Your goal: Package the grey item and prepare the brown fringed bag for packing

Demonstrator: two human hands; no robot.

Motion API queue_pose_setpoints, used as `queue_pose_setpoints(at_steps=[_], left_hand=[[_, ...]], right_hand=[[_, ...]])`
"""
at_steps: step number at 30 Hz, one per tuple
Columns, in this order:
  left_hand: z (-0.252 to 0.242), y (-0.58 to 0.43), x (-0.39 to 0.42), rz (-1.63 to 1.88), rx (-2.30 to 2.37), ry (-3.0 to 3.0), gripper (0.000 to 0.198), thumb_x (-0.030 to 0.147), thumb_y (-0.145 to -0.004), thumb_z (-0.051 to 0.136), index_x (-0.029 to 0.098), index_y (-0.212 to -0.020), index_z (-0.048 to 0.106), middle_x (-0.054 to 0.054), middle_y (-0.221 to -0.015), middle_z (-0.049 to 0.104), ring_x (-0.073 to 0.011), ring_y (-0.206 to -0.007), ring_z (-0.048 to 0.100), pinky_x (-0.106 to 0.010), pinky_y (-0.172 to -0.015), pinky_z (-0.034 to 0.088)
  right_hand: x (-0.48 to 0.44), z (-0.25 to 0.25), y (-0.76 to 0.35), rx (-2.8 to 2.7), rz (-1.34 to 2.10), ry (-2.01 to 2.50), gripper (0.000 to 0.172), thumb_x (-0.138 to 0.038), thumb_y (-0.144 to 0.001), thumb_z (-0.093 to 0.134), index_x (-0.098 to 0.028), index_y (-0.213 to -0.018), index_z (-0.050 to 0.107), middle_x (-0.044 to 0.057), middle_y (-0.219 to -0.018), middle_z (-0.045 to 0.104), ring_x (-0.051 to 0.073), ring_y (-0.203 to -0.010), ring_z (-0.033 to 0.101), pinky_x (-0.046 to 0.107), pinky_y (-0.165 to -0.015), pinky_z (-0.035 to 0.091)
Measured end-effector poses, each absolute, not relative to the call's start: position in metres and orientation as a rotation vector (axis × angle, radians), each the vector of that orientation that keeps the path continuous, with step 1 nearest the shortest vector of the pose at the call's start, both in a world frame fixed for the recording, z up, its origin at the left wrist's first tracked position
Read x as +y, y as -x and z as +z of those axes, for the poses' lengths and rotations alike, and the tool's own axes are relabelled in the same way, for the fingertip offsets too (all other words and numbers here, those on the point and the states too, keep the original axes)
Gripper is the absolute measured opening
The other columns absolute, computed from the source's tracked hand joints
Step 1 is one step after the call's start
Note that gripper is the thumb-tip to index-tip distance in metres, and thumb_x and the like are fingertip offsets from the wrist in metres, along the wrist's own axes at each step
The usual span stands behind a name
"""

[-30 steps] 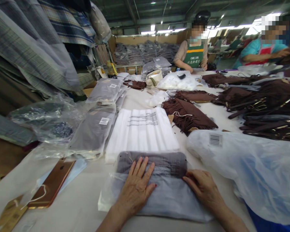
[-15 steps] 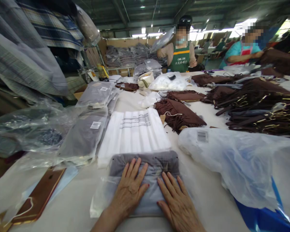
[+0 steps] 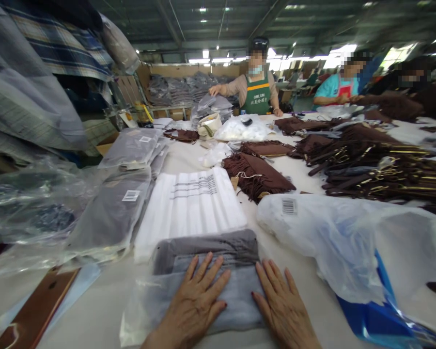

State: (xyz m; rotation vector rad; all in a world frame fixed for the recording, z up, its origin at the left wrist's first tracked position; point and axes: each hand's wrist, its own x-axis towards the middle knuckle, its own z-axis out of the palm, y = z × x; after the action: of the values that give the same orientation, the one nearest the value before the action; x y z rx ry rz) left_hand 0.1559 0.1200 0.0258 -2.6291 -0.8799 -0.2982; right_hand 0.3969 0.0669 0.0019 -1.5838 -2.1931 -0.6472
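Grey folded cloth in a clear plastic bag (image 3: 207, 286) lies low in the centre of the head view, on the white table (image 3: 105, 310), its long axis running left to right across the frame and its folded edge turned away toward the upper part of the picture. Two hands rest on it, both flat with fingers spread, gripping nothing: the left hand (image 3: 196, 303) on the middle of the bag, the right hand (image 3: 281, 305) on its right end, partly over the table. Both wrists are cut off by the bottom edge, and the bag's near edge is hidden under the palms. Just beyond the bag lies one stack of white bags (image 3: 189, 206) with printed lines too small to read. At lower left one brown phone (image 3: 32, 315) is cropped by the frame. To the right, one big crumpled plastic sheet (image 3: 349, 237) covers something blue that is hard to make out. Brown fringed garments (image 3: 256, 174) lie farther back. Three people stand at the far end, the third blurred.
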Motion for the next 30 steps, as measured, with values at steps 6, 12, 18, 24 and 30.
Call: queue_pose_setpoints(at_steps=[6,12,18,24,30], left_hand=[[0.015,-0.154,0.131,-0.522,-0.698,2.571,0.047,0.045,-0.087,0.044,0.027,-0.13,0.048,-0.005,-0.132,0.053,-0.0257,-0.122,0.046,-0.043,-0.112,0.008],[0.005,-0.152,0.138,-0.582,-0.622,2.564,0.05,0.052,-0.083,0.047,0.028,-0.126,0.052,-0.006,-0.126,0.058,-0.0259,-0.114,0.053,-0.044,-0.112,0.007],[-0.008,-0.147,0.141,-0.605,-0.63,2.573,0.053,0.052,-0.084,0.045,0.03,-0.132,0.045,-0.005,-0.132,0.053,-0.0253,-0.12,0.048,-0.043,-0.112,0.008],[-0.013,-0.145,0.141,-0.609,-0.651,2.602,0.055,0.052,-0.084,0.046,0.03,-0.134,0.042,-0.005,-0.133,0.052,-0.0254,-0.122,0.047,-0.042,-0.112,0.008],[-0.016,-0.143,0.142,-0.614,-0.642,2.618,0.055,0.053,-0.083,0.047,0.031,-0.134,0.042,-0.004,-0.133,0.052,-0.0251,-0.123,0.046,-0.041,-0.112,0.008]], right_hand=[[0.006,0.043,-0.457,-1.897,-0.612,1.59,0.031,-0.014,-0.081,0.052,-0.021,-0.111,0.058,0.005,-0.094,0.069,0.019,-0.092,0.062,0.033,-0.084,0.044],[-0.014,0.078,-0.534,-0.84,-0.017,2.103,0.05,-0.066,-0.064,0.056,-0.018,-0.076,0.067,0.016,-0.1,0.06,0.033,-0.098,0.054,0.049,-0.086,0.042],[0.01,0.085,-0.54,-0.696,0.515,2.012,0.04,-0.058,-0.061,0.062,-0.018,-0.064,0.067,0.004,-0.067,0.063,0.019,-0.065,0.057,0.03,-0.056,0.046],[0.003,0.085,-0.534,-0.565,0.504,1.864,0.037,-0.055,-0.059,0.066,-0.018,-0.064,0.065,0.003,-0.08,0.061,0.014,-0.062,0.053,0.025,-0.053,0.045],[-0.062,0.054,-0.538,-0.637,0.358,1.774,0.032,-0.053,-0.064,0.069,-0.022,-0.069,0.07,0.008,-0.103,0.063,0.028,-0.104,0.057,0.033,-0.084,0.05]])
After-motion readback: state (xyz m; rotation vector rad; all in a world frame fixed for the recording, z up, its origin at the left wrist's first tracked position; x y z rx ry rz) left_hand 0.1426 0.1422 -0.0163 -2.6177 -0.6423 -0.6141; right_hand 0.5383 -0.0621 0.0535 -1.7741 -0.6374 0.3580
